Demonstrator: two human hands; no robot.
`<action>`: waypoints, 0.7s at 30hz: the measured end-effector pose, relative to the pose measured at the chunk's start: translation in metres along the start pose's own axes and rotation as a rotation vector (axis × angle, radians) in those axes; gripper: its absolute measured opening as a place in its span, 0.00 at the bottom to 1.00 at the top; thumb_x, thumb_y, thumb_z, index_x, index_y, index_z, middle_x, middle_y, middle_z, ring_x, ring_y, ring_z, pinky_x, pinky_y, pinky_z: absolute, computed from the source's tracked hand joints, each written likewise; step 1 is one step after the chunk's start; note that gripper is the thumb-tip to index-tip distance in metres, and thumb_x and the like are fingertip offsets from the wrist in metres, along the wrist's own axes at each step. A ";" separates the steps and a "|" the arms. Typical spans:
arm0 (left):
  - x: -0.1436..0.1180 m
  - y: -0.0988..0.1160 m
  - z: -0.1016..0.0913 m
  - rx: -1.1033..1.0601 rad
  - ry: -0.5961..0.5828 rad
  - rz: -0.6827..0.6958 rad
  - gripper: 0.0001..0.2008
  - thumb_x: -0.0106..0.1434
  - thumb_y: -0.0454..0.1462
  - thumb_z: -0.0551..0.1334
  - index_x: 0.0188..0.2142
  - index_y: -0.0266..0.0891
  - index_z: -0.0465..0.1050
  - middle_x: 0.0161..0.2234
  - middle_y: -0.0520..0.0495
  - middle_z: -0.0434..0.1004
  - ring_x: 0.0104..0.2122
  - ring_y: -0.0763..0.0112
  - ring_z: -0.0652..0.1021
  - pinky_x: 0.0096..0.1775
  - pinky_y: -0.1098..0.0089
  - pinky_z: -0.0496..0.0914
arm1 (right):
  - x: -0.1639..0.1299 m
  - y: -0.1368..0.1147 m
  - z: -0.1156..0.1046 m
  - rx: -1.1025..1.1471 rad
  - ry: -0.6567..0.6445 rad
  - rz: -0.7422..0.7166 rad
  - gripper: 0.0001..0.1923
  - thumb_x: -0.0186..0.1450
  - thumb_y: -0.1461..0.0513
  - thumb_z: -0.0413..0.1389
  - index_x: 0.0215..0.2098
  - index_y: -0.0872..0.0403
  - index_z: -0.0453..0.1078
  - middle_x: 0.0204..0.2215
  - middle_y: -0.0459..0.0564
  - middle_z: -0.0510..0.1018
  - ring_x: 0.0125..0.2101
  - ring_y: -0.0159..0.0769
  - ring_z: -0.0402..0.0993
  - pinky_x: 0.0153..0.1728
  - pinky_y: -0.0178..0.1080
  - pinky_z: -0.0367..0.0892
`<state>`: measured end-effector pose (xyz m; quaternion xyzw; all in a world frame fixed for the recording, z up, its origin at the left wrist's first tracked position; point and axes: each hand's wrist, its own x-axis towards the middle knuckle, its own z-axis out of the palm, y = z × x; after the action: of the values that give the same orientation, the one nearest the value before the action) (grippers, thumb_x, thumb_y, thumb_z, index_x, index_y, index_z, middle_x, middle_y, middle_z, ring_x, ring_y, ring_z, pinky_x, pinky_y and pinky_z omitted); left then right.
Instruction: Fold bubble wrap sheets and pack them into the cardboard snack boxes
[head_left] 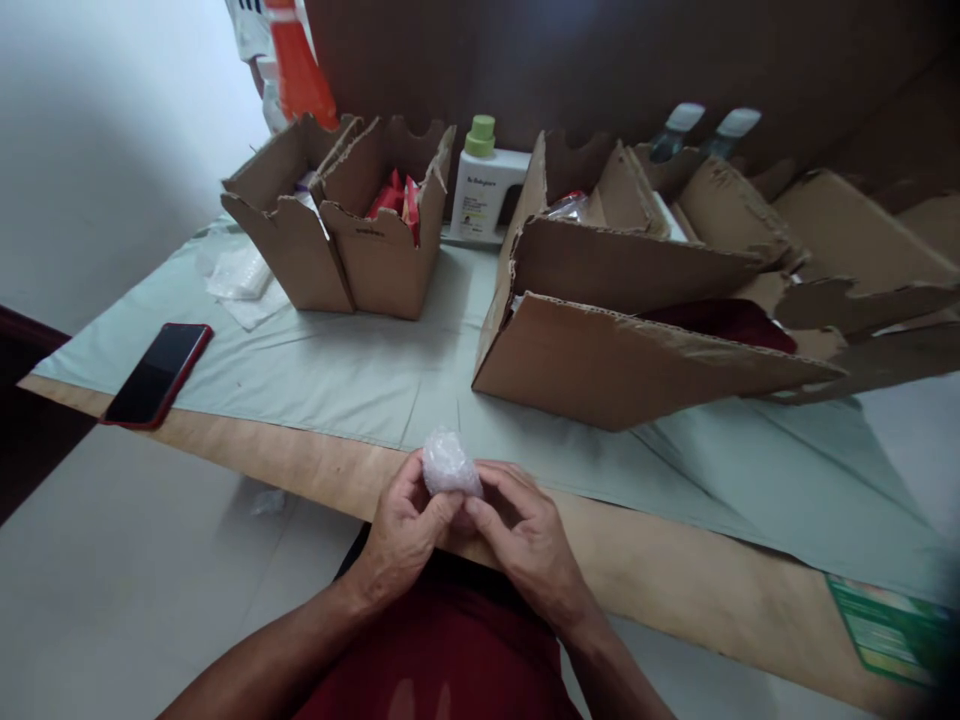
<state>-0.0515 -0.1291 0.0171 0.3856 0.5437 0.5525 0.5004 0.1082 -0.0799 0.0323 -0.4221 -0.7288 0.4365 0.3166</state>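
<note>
Both hands hold a small bundle of clear bubble wrap at the table's front edge, close to my body. My left hand grips its left side, thumb across the lower front. On the right side, my right hand has its fingers curled around the bundle, and the two thumbs nearly meet below it. Whatever may be inside the wrap cannot be made out. Beyond the hands lies the pale green cloth that covers the table.
Cut cardboard boxes stand at left and right, several holding packets or cloth. A detergent bottle stands between them. A phone and loose bubble wrap lie at left. A green printed sheet is at lower right.
</note>
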 end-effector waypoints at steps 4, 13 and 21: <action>0.000 0.013 -0.004 0.241 -0.052 0.135 0.12 0.65 0.37 0.62 0.48 0.39 0.75 0.40 0.46 0.82 0.39 0.65 0.81 0.42 0.69 0.76 | 0.005 -0.007 -0.031 0.010 -0.065 -0.036 0.37 0.63 0.49 0.65 0.67 0.48 0.64 0.63 0.57 0.73 0.58 0.48 0.74 0.59 0.51 0.70; -0.003 0.009 0.003 0.280 -0.237 0.057 0.22 0.56 0.37 0.68 0.52 0.40 0.75 0.46 0.44 0.82 0.43 0.60 0.81 0.45 0.65 0.76 | 0.004 -0.013 -0.037 -0.006 0.066 -0.052 0.12 0.64 0.55 0.64 0.45 0.48 0.79 0.38 0.49 0.84 0.39 0.40 0.80 0.45 0.40 0.75; 0.010 0.037 -0.002 0.331 -0.741 -0.074 0.13 0.62 0.45 0.67 0.42 0.39 0.79 0.34 0.50 0.80 0.29 0.70 0.75 0.28 0.74 0.67 | -0.010 -0.023 -0.091 -0.064 -0.234 0.069 0.14 0.60 0.55 0.67 0.44 0.46 0.80 0.36 0.46 0.84 0.36 0.39 0.81 0.38 0.37 0.75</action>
<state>-0.0603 -0.1164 0.0524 0.6142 0.4218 0.2627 0.6130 0.1802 -0.0617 0.0904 -0.4032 -0.7593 0.4698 0.2003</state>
